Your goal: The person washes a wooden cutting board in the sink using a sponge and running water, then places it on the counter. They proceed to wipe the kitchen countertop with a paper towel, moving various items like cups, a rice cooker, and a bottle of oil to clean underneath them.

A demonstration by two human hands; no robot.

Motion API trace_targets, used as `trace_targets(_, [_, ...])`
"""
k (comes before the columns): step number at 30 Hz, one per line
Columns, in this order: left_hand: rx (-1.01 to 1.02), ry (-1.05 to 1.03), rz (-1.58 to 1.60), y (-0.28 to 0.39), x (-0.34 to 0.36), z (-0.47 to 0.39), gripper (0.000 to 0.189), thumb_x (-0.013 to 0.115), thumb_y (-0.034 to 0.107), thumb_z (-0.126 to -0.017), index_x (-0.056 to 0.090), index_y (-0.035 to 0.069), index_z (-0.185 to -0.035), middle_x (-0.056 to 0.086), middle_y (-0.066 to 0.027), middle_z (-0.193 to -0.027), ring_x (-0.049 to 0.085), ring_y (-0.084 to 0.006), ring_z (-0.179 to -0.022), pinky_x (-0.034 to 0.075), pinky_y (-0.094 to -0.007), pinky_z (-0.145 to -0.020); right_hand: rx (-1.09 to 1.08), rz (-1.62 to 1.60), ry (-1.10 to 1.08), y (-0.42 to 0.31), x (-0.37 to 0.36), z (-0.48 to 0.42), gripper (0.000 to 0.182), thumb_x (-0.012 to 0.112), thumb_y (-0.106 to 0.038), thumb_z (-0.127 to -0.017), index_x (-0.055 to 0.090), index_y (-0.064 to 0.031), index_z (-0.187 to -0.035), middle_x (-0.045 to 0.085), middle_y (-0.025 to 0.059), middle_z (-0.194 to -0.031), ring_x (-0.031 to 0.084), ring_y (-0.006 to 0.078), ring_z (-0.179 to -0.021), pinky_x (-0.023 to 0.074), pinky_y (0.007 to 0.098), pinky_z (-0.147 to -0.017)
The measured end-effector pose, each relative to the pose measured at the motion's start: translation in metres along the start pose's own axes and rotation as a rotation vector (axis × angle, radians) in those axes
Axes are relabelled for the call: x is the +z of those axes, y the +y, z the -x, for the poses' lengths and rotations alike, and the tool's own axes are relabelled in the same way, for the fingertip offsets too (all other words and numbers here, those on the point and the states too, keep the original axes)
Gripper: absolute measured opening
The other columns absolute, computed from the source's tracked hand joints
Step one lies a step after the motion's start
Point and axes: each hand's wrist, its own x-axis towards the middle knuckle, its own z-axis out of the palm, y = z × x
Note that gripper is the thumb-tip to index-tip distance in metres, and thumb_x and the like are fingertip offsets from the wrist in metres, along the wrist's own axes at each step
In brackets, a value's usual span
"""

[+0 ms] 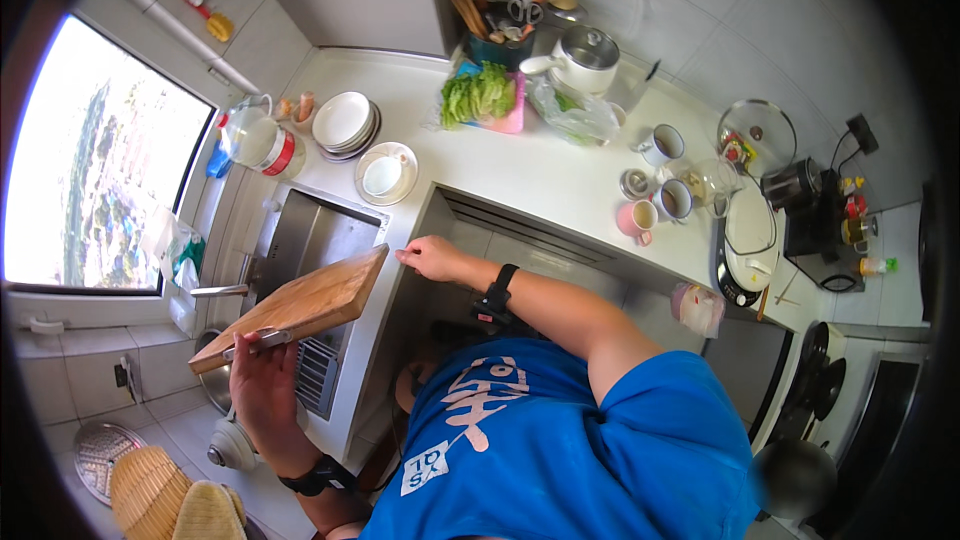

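My left hand (264, 382) grips a thick wooden cutting board (300, 292) at its near edge, where a metal handle (259, 343) is fitted. Tilted, the board hangs over the stainless steel sink (330, 229) and hides part of it. My right hand (431, 256) is just off the board's far right corner. Its fingers are curled together, with nothing visible in them. Beyond the sink, a white bowl (382, 176) rests on a plate (409, 165), beside a stack of white dishes (341, 120).
Lettuce (480, 94) lies on a pink board (511, 120) by a lidded white pot (589, 60). Several mugs, including a pink mug (637, 217), stand farther right near an electric cooker (750, 240). A faucet (221, 290) and a large plastic bottle (262, 139) flank the sink.
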Motion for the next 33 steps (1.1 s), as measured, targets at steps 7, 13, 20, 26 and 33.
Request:
trace_targets(7, [-0.013,-0.044,-0.120,-0.032,0.109,0.017,0.031,0.055,0.034,-0.110,0.068,0.006,-0.103,0.070,-0.0097,-0.105,0.068,-0.0256,-0.101,0.056,-0.0439,-0.093,0.181,-0.281,0.113,0.061,-0.083,0.056,0.060,0.058,-0.059,-0.102,0.071,-0.0028,-0.119,0.071,0.0085,-0.081,0.068,0.0154,-0.071,0.0525,0.0338,-0.057])
trace_targets(13, [0.072,-0.067,-0.124,-0.053,0.146,0.000,0.024,0.055,0.028,-0.110,0.064,0.010,-0.097,0.066,-0.0002,-0.083,0.065,-0.0125,-0.079,0.053,-0.0261,-0.069,0.278,-0.410,0.073,0.065,-0.152,0.099,0.065,0.051,-0.061,-0.105,0.058,-0.0096,-0.143,0.065,0.0039,-0.123,0.063,0.0141,-0.098,0.0560,0.0307,-0.078])
trace_targets(20, [0.391,0.261,-0.468,-0.038,0.181,0.015,0.040,0.064,0.026,-0.104,0.050,0.016,-0.068,0.046,0.0065,-0.059,0.036,-0.0045,-0.052,0.024,-0.0229,-0.050,0.089,-0.219,0.018,0.062,-0.143,0.079,0.062,0.049,-0.056,-0.108,0.064,0.0006,-0.130,0.072,0.0149,-0.107,0.067,0.0261,-0.098,0.0517,0.0393,-0.092])
trace_targets(26, [0.652,0.308,-0.668,-0.009,0.118,0.043,0.054,0.067,0.029,-0.102,0.040,0.017,-0.057,0.044,0.0056,-0.056,0.032,-0.0047,-0.048,0.018,-0.0252,-0.048,-0.263,-0.147,0.054,-0.028,-0.127,-0.036,0.059,0.039,-0.047,-0.112,0.065,0.0048,-0.126,0.071,0.0240,-0.122,0.066,0.0306,-0.116,0.0470,0.0397,-0.103])
trace_targets(33, [0.807,0.366,-0.572,0.012,0.031,0.062,0.053,0.070,0.034,-0.102,0.044,0.016,-0.059,0.048,0.0048,-0.059,0.036,-0.0037,-0.049,0.019,-0.0227,-0.046,-0.302,-0.448,-0.026,-0.191,-0.068,-0.213,0.082,0.029,-0.063,-0.109,0.043,0.0045,-0.152,0.054,0.0285,-0.148,0.047,0.0340,-0.143,0.0366,0.0363,-0.116])
